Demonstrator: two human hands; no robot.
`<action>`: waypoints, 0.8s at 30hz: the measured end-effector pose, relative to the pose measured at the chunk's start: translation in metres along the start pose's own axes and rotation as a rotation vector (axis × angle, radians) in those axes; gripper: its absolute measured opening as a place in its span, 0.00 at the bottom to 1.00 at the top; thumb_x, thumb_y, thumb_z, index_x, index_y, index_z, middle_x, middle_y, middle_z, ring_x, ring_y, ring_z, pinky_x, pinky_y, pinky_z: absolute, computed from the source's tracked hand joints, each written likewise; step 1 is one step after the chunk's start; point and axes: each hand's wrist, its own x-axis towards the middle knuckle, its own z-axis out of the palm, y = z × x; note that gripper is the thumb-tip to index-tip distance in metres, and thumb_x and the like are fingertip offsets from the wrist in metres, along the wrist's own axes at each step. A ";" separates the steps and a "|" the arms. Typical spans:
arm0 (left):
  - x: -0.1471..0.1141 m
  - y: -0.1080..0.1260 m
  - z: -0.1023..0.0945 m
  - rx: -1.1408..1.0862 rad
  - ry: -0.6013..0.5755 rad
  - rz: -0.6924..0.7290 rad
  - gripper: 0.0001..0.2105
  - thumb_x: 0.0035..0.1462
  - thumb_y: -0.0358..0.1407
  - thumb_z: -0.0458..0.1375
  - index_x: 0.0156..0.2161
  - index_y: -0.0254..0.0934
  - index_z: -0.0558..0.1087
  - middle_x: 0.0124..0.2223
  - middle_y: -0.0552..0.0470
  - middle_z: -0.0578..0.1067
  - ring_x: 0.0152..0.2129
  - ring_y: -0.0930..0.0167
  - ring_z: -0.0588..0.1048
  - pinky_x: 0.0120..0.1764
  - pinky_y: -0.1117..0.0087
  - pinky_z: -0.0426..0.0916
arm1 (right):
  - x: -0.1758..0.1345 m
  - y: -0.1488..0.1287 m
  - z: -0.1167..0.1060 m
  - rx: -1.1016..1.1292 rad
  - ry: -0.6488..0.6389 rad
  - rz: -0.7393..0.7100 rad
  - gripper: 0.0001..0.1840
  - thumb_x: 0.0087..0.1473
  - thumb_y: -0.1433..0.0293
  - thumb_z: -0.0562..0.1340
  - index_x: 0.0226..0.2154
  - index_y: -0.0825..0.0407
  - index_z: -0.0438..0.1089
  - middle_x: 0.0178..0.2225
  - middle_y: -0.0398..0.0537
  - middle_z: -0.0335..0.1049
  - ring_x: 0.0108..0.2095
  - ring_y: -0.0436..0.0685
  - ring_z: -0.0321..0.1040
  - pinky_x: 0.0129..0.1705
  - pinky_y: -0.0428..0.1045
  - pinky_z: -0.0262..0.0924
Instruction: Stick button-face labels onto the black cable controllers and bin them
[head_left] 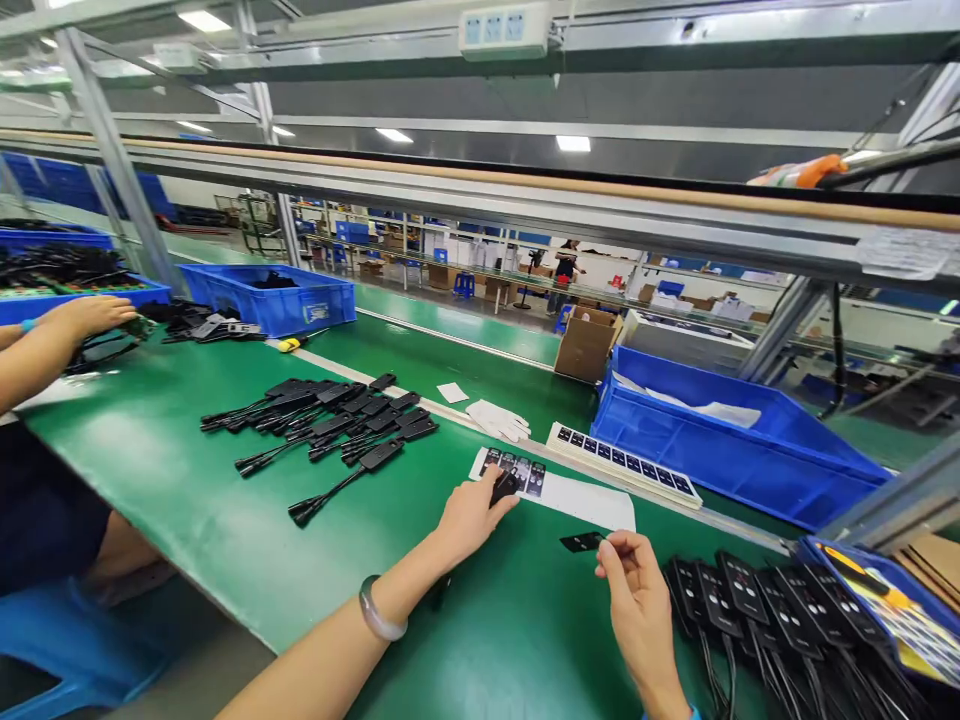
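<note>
My left hand (474,512) is closed around a small black box-shaped device (505,486), just over the edge of a white label sheet (589,500). A few black printed labels (536,478) remain on the left end of that sheet. Between thumb and fingertips, my right hand (639,590) pinches a black label (580,542) by its right end, apart from the device. Beside my right hand lies a heap of black cabled devices (742,590) with printed faces. Farther left on the table are several plain-faced black cabled devices (382,455).
A strip of black labels (622,460) lies by a large blue bin (720,440). White gloves (498,420) rest mid-table. At left, a co-worker's hand (94,315) works near another blue bin (300,305). A yellow cutter (855,575) sits in the tray at right.
</note>
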 end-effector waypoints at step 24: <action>-0.043 0.040 0.036 -1.449 -0.843 -0.096 0.25 0.48 0.26 0.62 0.51 0.38 0.59 0.39 0.46 0.75 0.35 0.63 0.78 0.40 0.65 0.71 | -0.004 -0.005 0.004 0.092 -0.073 0.094 0.11 0.51 0.60 0.63 0.30 0.51 0.68 0.26 0.43 0.66 0.27 0.51 0.63 0.27 0.45 0.59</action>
